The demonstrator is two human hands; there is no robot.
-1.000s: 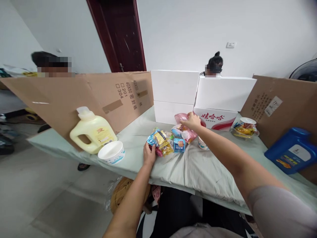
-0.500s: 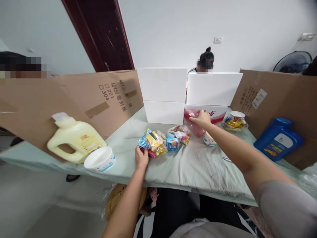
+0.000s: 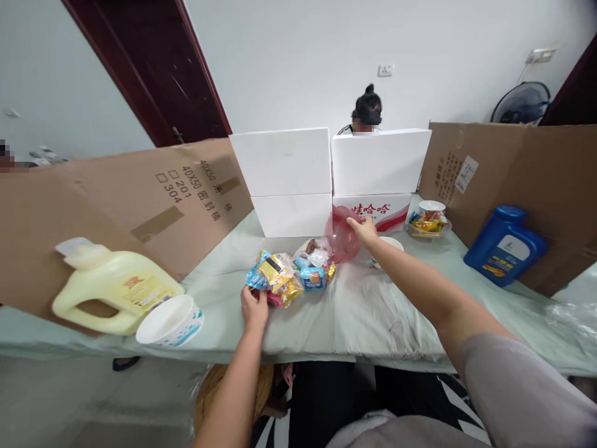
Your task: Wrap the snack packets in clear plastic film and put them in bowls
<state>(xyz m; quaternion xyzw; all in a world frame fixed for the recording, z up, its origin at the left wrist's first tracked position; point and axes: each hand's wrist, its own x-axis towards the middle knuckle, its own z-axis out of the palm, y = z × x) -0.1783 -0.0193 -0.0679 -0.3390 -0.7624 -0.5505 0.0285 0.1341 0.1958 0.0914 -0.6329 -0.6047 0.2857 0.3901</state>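
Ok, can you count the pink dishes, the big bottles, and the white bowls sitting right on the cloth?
Pink dishes: 1, the pink dish in the right hand
Big bottles: 2, the yellow bottle and the blue bottle
White bowls on the cloth: 2, the left bowl and the middle bowl
Total: 5

Pale green, wrinkled surface (image 3: pixel 373 320). Between left hand (image 3: pixel 255 306) and right hand (image 3: pixel 364 230): snack packets (image 3: pixel 282 274), left hand touching. Left of left hand: yellow jug (image 3: pixel 128 286), white tub (image 3: pixel 180 334). Beyond hands: stacked white boxes (image 3: pixel 293 216). Right of right hand: blue bottle (image 3: pixel 506 246).
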